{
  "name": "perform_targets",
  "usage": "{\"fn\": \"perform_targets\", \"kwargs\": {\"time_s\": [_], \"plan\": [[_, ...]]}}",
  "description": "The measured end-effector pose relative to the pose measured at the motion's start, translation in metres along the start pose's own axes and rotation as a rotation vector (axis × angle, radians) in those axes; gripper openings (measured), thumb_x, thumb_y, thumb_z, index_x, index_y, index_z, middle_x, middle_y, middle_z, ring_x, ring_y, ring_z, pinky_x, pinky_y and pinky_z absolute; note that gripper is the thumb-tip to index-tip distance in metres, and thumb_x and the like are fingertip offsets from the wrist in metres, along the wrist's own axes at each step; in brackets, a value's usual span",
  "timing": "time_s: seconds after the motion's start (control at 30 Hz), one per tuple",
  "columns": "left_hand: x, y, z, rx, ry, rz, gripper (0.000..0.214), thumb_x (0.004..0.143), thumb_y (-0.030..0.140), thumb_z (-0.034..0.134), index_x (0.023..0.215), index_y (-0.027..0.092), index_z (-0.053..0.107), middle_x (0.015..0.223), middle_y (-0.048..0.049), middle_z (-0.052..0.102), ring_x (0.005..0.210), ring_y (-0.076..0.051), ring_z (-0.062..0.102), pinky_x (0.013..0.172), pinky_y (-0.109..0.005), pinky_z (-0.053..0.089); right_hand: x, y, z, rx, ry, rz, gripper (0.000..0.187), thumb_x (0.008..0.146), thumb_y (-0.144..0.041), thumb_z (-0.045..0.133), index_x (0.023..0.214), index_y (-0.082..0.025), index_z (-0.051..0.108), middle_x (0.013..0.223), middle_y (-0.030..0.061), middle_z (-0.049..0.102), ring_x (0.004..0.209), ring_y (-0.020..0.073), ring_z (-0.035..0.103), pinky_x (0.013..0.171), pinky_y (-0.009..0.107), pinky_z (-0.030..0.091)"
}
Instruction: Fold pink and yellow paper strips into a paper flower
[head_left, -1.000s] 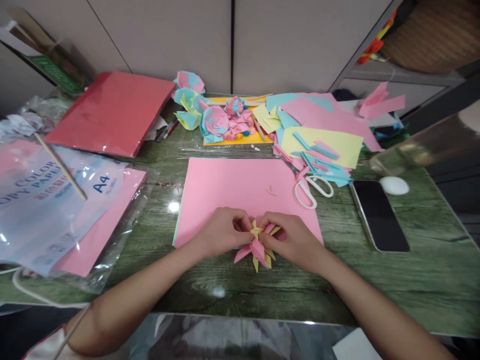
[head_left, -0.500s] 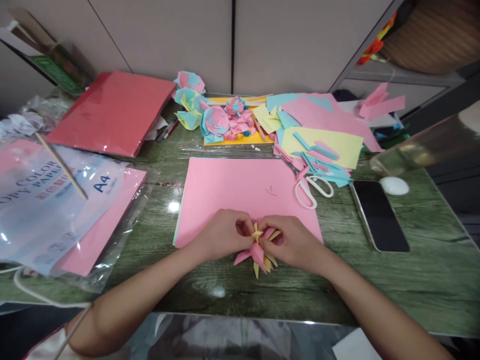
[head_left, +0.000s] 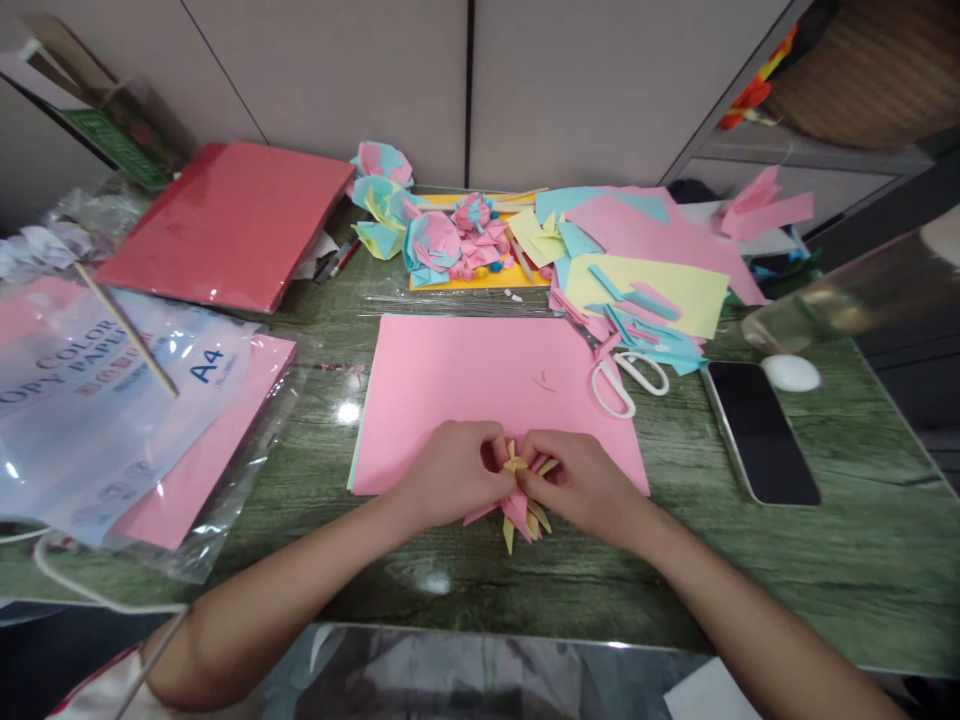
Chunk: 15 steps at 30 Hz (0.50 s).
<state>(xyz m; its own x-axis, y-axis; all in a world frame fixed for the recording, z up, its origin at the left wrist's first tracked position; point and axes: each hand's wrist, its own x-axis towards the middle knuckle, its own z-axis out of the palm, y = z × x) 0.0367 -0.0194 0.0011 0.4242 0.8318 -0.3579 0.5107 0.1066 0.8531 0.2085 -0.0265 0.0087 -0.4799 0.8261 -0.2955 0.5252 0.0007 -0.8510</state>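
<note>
Left hand [head_left: 450, 478] and right hand [head_left: 583, 482] meet at near edge of pink sheet [head_left: 487, 375]; fingers of both pinch pink-yellow paper flower [head_left: 519, 498]; scissors [head_left: 626, 377] right of sheet.

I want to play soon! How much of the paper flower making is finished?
Done: several crumpled pink-and-blue paper flowers sit at the back of the green table. In hand: the left hand and right hand pinch a pointy pink-and-yellow folded paper flower. Left: probably more, since a whole pink paper sheet and white-handled scissors wait nearby.
</note>
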Motion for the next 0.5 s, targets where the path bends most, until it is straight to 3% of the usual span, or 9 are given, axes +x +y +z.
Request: {"fn": "perform_targets", "kwargs": {"time_s": [0.5], "plan": [[0.002,-0.0025,-0.004,-0.068,-0.054,0.047,0.003,0.061,0.014,0.053,0.062,0.016,0.051,0.057,0.004,0.054,0.055,-0.008,0.048,0.05,-0.019,0.034,0.0027,0.0066,0.0001,-0.086,0.009,-0.058,0.007,0.076,-0.02,0.051,0.069,-0.018,0.051,0.067,-0.0022,0.058,0.06,0.0099,0.053,0.054,0.02,0.038]]}}
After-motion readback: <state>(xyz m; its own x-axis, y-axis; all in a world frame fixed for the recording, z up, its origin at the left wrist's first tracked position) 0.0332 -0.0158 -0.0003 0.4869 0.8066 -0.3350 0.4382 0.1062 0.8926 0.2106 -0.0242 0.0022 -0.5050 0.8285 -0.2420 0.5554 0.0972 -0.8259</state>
